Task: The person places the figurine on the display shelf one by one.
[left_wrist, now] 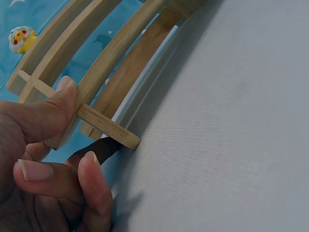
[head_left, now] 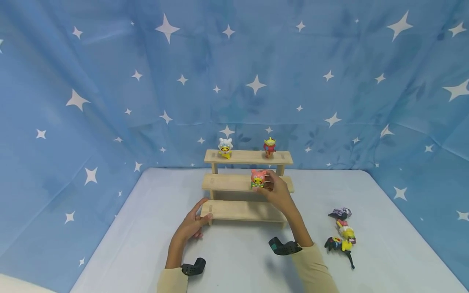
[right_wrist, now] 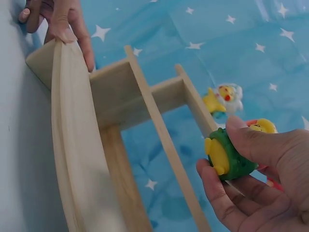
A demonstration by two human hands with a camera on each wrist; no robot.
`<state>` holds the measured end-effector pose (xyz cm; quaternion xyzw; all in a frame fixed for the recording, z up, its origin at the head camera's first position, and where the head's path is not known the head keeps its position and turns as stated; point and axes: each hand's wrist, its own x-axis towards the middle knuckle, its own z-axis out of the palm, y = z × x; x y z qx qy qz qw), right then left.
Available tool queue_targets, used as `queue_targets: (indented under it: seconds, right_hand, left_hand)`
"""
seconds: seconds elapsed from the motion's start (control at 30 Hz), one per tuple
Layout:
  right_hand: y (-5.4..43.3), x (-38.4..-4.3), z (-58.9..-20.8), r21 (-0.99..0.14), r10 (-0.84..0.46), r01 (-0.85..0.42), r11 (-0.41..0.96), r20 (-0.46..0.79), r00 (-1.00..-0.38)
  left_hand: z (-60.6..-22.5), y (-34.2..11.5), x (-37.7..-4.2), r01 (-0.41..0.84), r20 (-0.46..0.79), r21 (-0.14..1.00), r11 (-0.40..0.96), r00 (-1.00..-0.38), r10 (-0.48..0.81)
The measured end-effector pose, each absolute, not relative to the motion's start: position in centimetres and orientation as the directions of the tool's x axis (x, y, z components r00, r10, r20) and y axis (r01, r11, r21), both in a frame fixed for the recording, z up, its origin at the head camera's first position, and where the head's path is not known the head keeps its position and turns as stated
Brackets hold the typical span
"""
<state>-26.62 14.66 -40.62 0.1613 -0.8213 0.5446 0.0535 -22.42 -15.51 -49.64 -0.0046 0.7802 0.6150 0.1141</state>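
A three-tier wooden display stand [head_left: 238, 210] stands on the white table. My left hand [head_left: 191, 224] grips the left end of its lowest tier, thumb [left_wrist: 63, 104] on top of the board and other fingers below and beside it. With my right hand [head_left: 277, 192] I pinch a small toy figurine [head_left: 258, 179] with a pink hood and yellow face, between thumb and fingers, at the right part of the middle tier. In the right wrist view, the figurine [right_wrist: 231, 157] shows its green body and yellow feet; its top is partly hidden by my thumb.
On the top tier stand a white-hooded yellow figurine [head_left: 225, 148] at left and a red-clothed figurine with a green head [head_left: 269, 148] at right. Several figurines [head_left: 345, 232] lie close together on the table at right. A blue star-patterned curtain [head_left: 234, 81] hangs behind.
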Motion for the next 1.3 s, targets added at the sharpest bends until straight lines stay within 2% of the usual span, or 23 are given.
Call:
queue_targets:
  seconds: [0.47, 0.77, 1.3]
  right_hand:
    - [10.5, -27.6, -41.5, -0.887, -0.204, -0.347, 0.303, 0.296, -0.933]
    - [7.6, -28.5, -41.9, -0.851, -0.203, -0.425, 0.309, 0.377, -0.904]
    - [6.2, -30.5, -42.9, -0.832, -0.205, -0.485, 0.27, 0.443, -0.873]
  left_hand:
    - [-50.0, -15.3, -22.3, -0.144, -0.182, 0.955, 0.261, -0.975, 0.13]
    - [-49.7, -15.2, -22.4, -0.128, -0.166, 0.958, 0.258, -0.977, 0.131]
    - [-49.7, -15.1, -22.3, -0.119, -0.158, 0.957, 0.266, -0.979, 0.13]
